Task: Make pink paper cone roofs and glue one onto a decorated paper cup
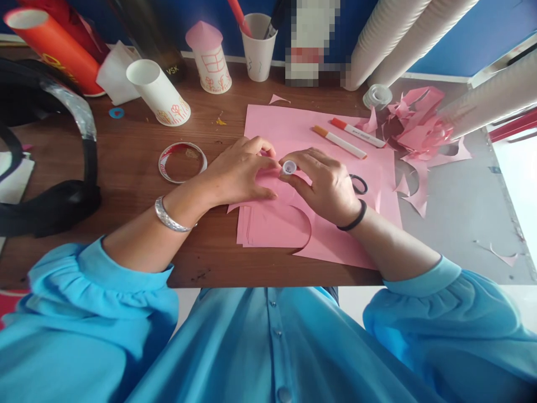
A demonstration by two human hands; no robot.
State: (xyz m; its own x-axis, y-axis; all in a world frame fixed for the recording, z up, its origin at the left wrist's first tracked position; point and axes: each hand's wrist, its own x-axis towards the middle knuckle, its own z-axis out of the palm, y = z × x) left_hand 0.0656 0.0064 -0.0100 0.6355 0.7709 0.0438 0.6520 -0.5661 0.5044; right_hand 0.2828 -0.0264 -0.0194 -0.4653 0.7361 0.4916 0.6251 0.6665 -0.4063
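My right hand [325,182] pinches a small white cap [289,168] between thumb and fingers, its round hollow end facing up. Close beside it is my left hand [243,170], thumb and fingers curved and apart, with nothing visible between them; a fingertip comes near the cap. Both hands are over a pink paper sheet [268,126]. Just below them lies a cut pink piece [268,226] with a curved edge. The dark handle of what looks like scissors [359,184] shows partly behind my right hand.
An orange marker [339,143] and a red marker [364,134] lie on the sheet. Tape rolls [161,162] [377,96], decorated paper cups [178,109] [213,70], a pen cup [258,56], pink scraps [419,126] and black headphones [90,162] surround the work area.
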